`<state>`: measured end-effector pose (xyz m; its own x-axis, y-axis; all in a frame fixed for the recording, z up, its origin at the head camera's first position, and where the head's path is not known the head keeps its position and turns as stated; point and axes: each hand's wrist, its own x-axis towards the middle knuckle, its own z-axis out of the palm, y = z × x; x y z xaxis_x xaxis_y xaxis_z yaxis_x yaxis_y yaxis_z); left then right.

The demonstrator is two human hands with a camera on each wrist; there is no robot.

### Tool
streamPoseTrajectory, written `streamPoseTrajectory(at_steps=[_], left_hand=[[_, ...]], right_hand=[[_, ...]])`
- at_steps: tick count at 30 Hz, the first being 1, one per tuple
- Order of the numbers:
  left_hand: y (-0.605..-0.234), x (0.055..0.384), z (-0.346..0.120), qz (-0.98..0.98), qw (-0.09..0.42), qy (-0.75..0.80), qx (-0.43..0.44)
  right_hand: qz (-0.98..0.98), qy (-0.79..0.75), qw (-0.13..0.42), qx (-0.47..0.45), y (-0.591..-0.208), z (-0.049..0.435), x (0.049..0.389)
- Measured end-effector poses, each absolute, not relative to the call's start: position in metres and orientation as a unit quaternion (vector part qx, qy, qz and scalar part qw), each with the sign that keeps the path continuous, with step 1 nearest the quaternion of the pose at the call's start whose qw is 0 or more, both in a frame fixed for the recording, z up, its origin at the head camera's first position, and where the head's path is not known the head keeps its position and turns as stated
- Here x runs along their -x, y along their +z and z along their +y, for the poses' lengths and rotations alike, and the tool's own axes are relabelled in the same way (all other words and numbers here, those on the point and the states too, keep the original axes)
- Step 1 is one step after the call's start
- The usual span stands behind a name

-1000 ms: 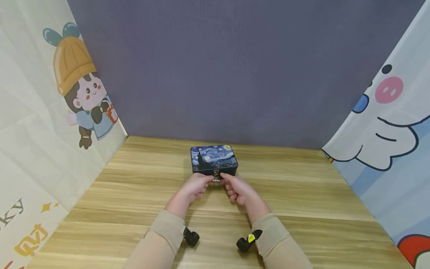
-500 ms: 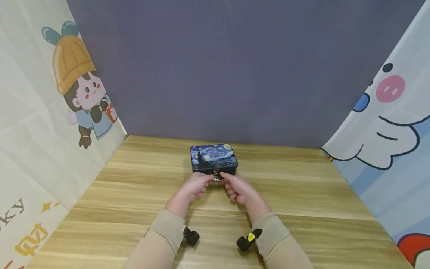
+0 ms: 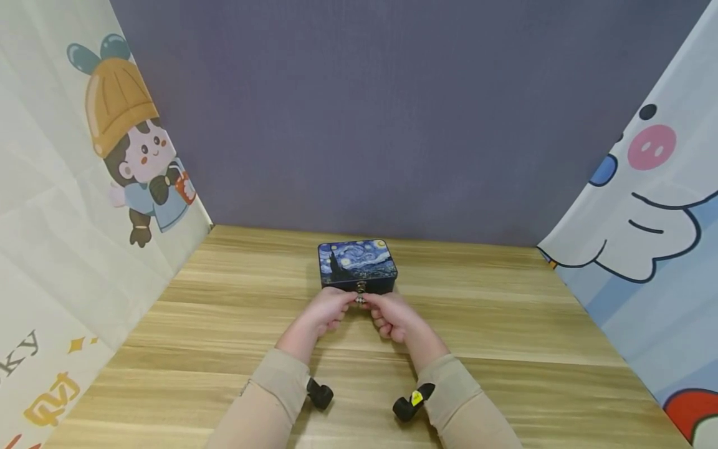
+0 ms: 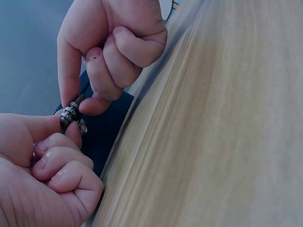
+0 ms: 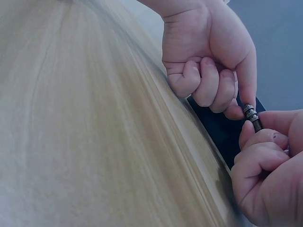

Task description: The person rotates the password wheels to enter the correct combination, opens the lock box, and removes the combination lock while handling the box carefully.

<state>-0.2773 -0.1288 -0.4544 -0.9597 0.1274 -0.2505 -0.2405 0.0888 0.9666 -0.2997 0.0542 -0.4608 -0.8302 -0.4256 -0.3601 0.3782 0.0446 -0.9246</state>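
A small combination padlock with number dials hangs at the front of a dark tin box whose lid carries a swirling blue night-sky print. My left hand pinches one end of the padlock between thumb and index finger, its other fingers curled in. From the other side, my right hand pinches the dial part with thumb and forefinger. In the right wrist view, the padlock shows between both hands' fingertips. A metal clasp sits just above it on the box front, and the fingers hide part of the lock.
The box stands on a wood-grain table near its back edge, close to a dark grey panel. Printed curtains hang at the left and right. Each wrist wears a small black camera.
My right thumb and fingers have shifted slightly left, closer to my left fingertips, covering more of the padlock. The left hand and the box stay in place.
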Motion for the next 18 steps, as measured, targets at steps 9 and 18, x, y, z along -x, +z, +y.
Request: streamPoseTrajectory(at_steps=[9, 18], left_hand=[[-0.4547, 0.2776, -0.1278, 0.725, 0.137, 0.674, 0.04], [-0.4555, 0.2778, -0.1285, 0.726, 0.135, 0.673, 0.036]], right_hand=[[0.651, -0.7, 0.292, 0.025, -0.4593, 0.0543, 0.2982], [0.642, -0.708, 0.291, 0.032, -0.4606, 0.054, 0.299]])
